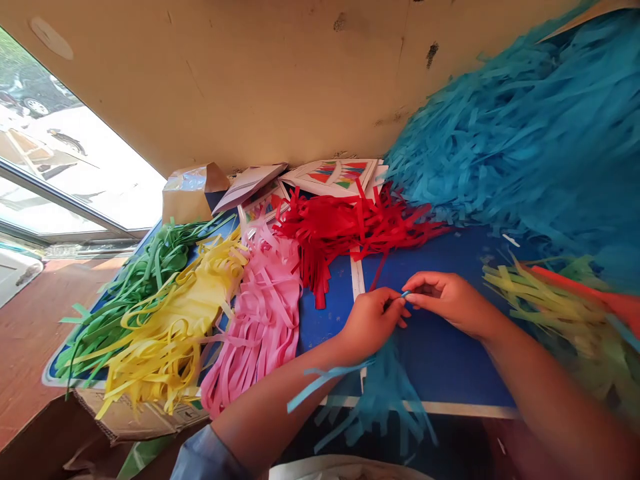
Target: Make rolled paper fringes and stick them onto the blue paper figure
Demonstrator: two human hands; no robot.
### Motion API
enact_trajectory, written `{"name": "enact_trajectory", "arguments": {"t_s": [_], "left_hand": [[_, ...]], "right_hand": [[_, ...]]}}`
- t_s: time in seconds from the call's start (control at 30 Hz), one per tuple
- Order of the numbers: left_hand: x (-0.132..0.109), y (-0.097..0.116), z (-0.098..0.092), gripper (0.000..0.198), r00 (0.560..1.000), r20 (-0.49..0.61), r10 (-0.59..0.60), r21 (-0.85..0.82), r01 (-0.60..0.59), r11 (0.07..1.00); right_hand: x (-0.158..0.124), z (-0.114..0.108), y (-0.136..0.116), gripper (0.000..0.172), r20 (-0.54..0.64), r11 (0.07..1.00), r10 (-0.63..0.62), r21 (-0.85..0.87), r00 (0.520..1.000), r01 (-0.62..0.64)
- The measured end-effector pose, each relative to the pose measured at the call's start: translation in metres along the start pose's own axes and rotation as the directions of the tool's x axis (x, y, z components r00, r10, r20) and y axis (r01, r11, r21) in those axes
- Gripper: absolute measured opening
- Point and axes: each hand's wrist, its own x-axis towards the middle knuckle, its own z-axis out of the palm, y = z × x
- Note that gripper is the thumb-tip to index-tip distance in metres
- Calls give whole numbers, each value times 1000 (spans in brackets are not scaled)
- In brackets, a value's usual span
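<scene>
Between my hands is a blue paper tassel [389,393], its cut strips hanging down past the table's front edge. My left hand [373,319] is closed around its upper part, thumb and fingers pressed together. The fingertips of my right hand [445,300] pinch the narrow twisted blue end, right beside the left thumb. Beyond my hands lies a heap of red fringed paper [340,227]. Pink fringed paper [265,307] is spread to the left of my left hand.
Yellow [185,320] and green [145,287] fringed strips cover the table's left. A large blue fringe pile [500,133] rises at back right, with yellow-green tassels [555,300] below it. Printed sheets [330,175] and a paper bag [193,190] stand by the wall. A cardboard box [135,413] is below.
</scene>
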Motion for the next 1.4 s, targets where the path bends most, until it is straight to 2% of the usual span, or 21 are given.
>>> {"name": "enact_trajectory", "arguments": {"t_s": [0.17, 0.37, 0.43, 0.53, 0.57, 0.67, 0.77, 0.83, 0.9, 1.0, 1.13, 1.23, 1.27, 1.3, 1.33, 1.37, 1.4], "left_hand": [[3, -1, -1, 18, 999, 14, -33, 17, 33, 999], [4, -2, -2, 19, 999, 43, 13, 41, -15, 999], [4, -3, -1, 20, 999, 32, 11, 34, -12, 999], [4, -4, 0, 16, 1000, 18, -22, 0, 22, 1000], [4, -4, 0, 16, 999, 8, -35, -8, 35, 999], [4, -4, 1, 34, 999, -3, -32, -42, 32, 999], [4, -3, 1, 20, 999, 52, 7, -66, -3, 998], [4, -4, 0, 19, 999, 52, 15, -40, -13, 999], [6, -6, 0, 20, 1000, 20, 12, -5, -12, 1000], [9, -9, 1, 22, 1000, -9, 5, 34, -4, 999], [11, -10, 0, 26, 1000, -11, -4, 28, 4, 1000], [9, -7, -3, 35, 1000, -1, -2, -63, 2, 998], [8, -5, -5, 38, 1000, -2, -3, -90, 3, 996], [7, -4, -7, 41, 1000, -10, -10, -109, 8, 994], [6, -4, -9, 43, 1000, -26, -18, -117, 15, 993], [6, -3, -10, 45, 998, -48, -30, -127, 23, 992], [6, -3, -11, 46, 997, -65, -38, -137, 29, 990]], "right_hand": [[1, -1, -1, 40, -108, 999, -29, 30, 994, 32], [1, 2, -2, 38, 22, 995, 54, 80, 998, -55], [1, 1, 0, 38, 17, 992, 62, 113, 998, -64], [1, -4, 1, 35, -49, 992, 19, 126, 999, -12], [0, -5, 1, 34, -65, 994, 2, 105, 998, 5], [-1, -6, 0, 33, -47, 999, -40, -24, 998, 39], [-2, -4, -1, 30, 5, 984, -96, -153, 995, 96], [-2, -3, 0, 27, -46, 964, -158, -224, 986, 144], [-3, -3, 1, 24, -154, 945, -226, -272, 962, 178], [-1, -4, 4, 22, -248, 938, -262, -291, 933, 186], [5, -3, 4, 18, -216, 943, -250, -274, 944, 187], [2, -5, -7, 15, -233, 946, -260, -258, 937, 198], [-4, -7, -14, 14, -271, 934, -293, -288, 917, 214], [-14, -9, -21, 13, -327, 908, -357, -343, 875, 242], [-27, -11, -30, 10, -392, 868, -444, -412, 806, 279], [-44, -12, -38, 8, -458, 814, -544, -492, 703, 309], [-62, -13, -46, 8, -516, 755, -636, -571, 574, 323]]}}
